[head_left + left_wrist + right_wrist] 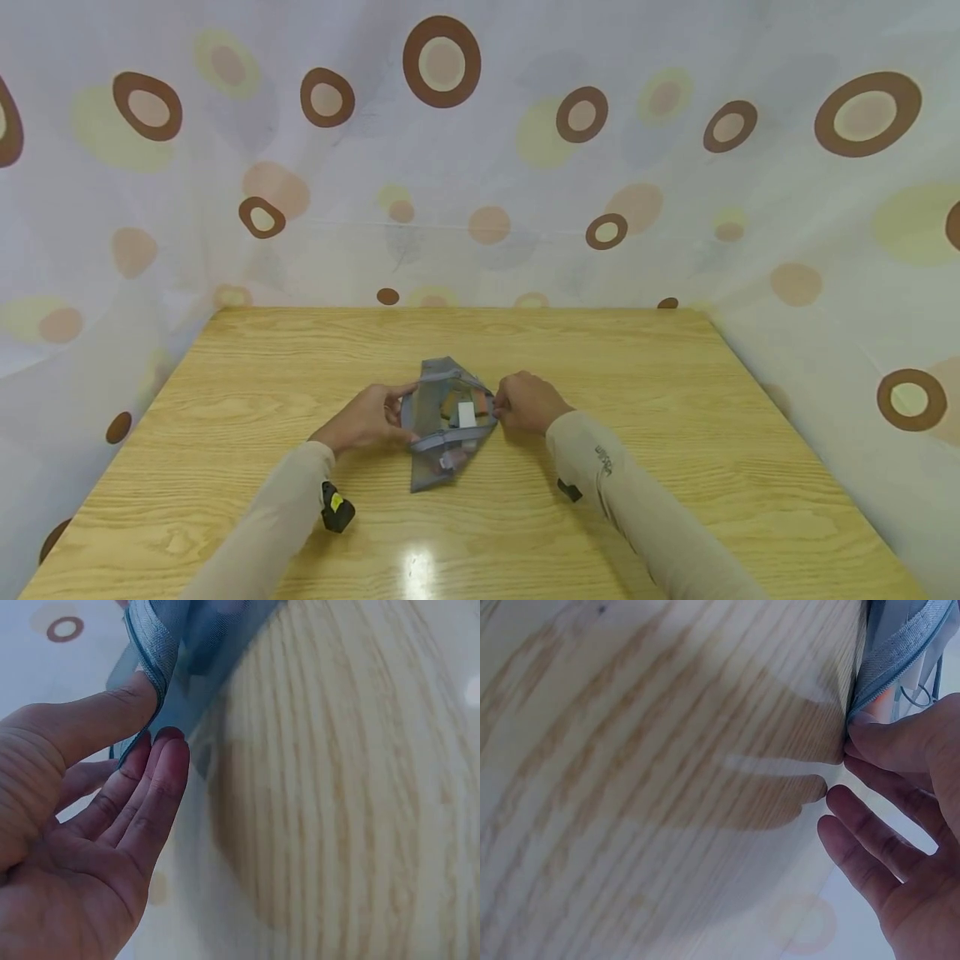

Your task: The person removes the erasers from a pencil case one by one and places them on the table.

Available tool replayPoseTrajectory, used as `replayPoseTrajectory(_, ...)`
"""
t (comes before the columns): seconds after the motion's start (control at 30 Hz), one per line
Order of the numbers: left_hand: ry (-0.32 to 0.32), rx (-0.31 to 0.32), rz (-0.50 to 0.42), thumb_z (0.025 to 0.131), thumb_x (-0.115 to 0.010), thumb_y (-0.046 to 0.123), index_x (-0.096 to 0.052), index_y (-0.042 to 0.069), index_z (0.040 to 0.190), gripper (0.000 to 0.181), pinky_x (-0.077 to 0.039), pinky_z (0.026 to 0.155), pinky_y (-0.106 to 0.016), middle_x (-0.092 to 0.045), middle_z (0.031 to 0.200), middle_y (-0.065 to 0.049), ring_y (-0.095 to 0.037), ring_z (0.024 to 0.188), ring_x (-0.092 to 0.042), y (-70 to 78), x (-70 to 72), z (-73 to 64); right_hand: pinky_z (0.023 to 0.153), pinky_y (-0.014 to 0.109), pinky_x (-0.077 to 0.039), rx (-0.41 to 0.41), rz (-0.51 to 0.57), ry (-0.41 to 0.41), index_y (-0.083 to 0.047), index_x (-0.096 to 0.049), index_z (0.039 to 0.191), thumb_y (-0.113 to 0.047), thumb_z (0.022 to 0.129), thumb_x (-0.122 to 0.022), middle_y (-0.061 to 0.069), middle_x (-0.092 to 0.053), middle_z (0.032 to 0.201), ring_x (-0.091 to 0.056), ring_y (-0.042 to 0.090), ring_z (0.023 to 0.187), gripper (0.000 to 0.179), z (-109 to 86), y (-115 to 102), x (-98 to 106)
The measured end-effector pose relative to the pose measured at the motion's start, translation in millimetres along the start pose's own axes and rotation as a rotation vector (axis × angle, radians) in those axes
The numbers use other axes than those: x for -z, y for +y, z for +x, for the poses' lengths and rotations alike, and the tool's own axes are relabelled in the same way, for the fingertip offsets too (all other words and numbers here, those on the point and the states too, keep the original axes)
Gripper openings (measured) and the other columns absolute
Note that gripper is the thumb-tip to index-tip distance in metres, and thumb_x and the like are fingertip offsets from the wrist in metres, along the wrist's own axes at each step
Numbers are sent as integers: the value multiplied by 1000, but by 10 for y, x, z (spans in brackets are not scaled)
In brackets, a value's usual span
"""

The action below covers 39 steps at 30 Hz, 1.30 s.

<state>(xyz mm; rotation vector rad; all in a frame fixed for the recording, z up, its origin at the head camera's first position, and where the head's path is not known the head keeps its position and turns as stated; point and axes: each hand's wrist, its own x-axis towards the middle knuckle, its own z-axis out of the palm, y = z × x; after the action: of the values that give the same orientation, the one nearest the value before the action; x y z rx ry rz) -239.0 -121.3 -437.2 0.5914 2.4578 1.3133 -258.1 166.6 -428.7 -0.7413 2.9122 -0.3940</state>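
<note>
Grey mesh zip pouch [429, 402] was near mid-tabletop [270, 375], between my 2 hands, its 2 zipper bands spread apart. Left hand [370, 417] pinched the left edge; right hand [531, 403] pinched the right end. White block [467, 414] showed in the mouth. Risk, my read: uneven pull could've tipped it and spilled contents; a slack pinch, closed the mouth.
</note>
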Motion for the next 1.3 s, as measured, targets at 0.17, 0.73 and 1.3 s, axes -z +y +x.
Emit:
replayPoseTrajectory(0.17,-31,-8,-5,78,-86,2,-38,-6,152,89,-58,80,-30,-57,93,-8,-16,83,-61,-21,-4,-11,81,41,-61,4,3,2,-9,-82,86,-8,89,-78,5,-75,99,-71,25,95,5,-2,-16,4)
replayPoseTrajectory(0.73,50,12,-116,87,-82,15,-27,-5,157,91,-56,95,-37,-38,155,-27,-44,129,-54,52,-258,-60,75,38,-62,4,12,15,-8,-82,86,-7,89,-78,5,-75,96,-72,23,89,5,-5,-22,-9)
replayPoseTrajectory(1.3,-73,-46,-106,89,-81,19,-13,-2,160,100,-37,113,-50,-15,165,-25,-48,144,-31,-40,-189,-124,79,41,-61,-7,16,13,-7,-82,91,-7,90,-78,6,-75,100,-72,26,94,5,-18,-20,-3)
